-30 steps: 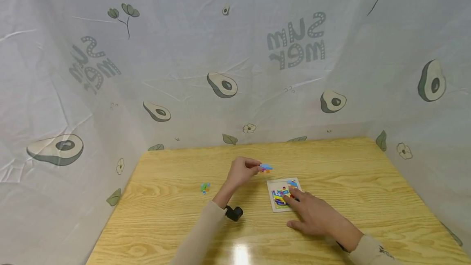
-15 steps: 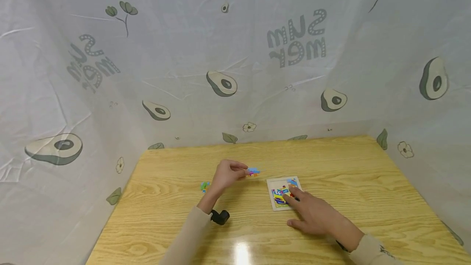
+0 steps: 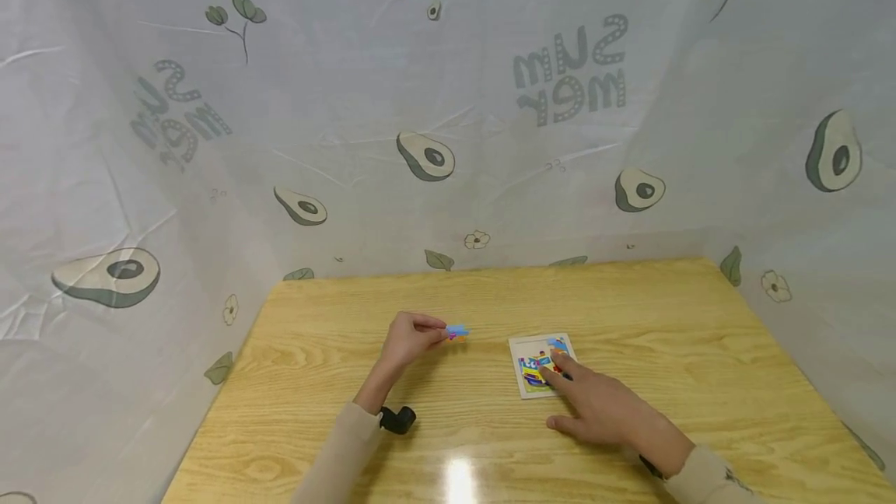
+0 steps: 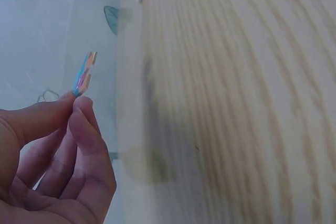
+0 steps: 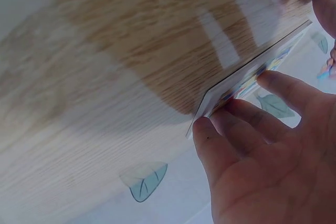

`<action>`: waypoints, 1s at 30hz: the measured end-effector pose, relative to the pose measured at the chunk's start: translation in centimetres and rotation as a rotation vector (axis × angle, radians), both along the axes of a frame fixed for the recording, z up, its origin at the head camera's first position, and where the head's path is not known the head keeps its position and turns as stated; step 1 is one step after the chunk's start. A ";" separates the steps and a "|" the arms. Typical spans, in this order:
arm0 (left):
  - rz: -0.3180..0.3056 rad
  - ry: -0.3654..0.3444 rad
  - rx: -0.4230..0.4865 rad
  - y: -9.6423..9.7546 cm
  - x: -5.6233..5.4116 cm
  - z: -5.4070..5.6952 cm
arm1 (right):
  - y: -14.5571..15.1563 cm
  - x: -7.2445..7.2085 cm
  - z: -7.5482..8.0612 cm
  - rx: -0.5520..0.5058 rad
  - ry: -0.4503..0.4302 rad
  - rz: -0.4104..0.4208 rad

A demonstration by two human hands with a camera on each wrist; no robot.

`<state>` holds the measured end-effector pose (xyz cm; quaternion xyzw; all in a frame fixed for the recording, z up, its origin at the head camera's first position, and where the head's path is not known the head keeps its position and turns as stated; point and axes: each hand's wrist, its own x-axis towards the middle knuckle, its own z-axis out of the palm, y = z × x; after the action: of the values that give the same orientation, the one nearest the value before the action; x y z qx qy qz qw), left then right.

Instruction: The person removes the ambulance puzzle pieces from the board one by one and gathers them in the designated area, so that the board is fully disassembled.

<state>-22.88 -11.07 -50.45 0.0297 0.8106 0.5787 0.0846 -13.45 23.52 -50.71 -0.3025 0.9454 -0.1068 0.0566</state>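
Note:
My left hand (image 3: 411, 337) pinches a puzzle piece (image 3: 457, 332) between thumb and fingertips, left of the puzzle board. Light blue, pink and orange show on the piece. In the left wrist view the piece (image 4: 83, 77) appears edge-on, raised above the table. My right hand (image 3: 602, 407) rests with spread fingers on the right part of the square puzzle board (image 3: 516, 350). Colourful pieces fill its lower and right parts, and pale bare backing shows at upper left. In the right wrist view several fingertips (image 5: 268, 78) touch the board near its edge.
The wooden table (image 3: 644, 309) reaches back to a pale curtain (image 3: 350, 99) printed with avocados, which also hangs at both sides. A black device (image 3: 399, 419) sits on my left wrist.
My left hand has moved left and slightly nearer with the puzzle piece, away from the board. A small green piece seen earlier is now hidden behind that hand. My right hand stays put.

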 end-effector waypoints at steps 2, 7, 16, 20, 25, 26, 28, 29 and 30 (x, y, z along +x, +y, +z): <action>0.010 -0.001 -0.026 -0.4 0.1 -0.3 | 0.0 0.0 -0.1 -0.001 -0.009 0.003; 0.075 0.006 -0.086 -1.6 0.3 -0.6 | 0.1 0.0 -0.1 0.003 0.013 0.006; 0.128 0.000 -0.152 -3.8 0.1 -0.8 | -0.1 0.0 0.2 0.003 -0.014 -0.014; 0.125 -0.026 -0.170 -4.4 0.3 -0.8 | -0.2 0.1 0.2 0.004 0.001 -0.012; 0.111 -0.039 -0.194 -4.5 0.5 -0.9 | -0.1 0.1 0.1 0.008 0.018 -0.015; 0.105 -0.037 -0.203 -4.6 0.5 -0.9 | 0.0 0.1 0.1 0.009 0.018 -0.013; 0.101 -0.041 -0.212 -4.6 0.7 -0.9 | 0.0 0.1 0.0 0.012 0.016 -0.010; 0.098 -0.043 -0.219 -4.6 0.7 -0.9 | 0.0 0.1 0.0 0.011 0.016 -0.009; 0.095 -0.041 -0.228 -4.5 0.8 -0.9 | 0.0 0.1 0.0 0.010 0.016 -0.008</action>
<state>-22.10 -15.61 -51.36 -0.0302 0.8697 0.4867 0.0764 -13.35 23.49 -50.74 -0.2992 0.9476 -0.0998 0.0502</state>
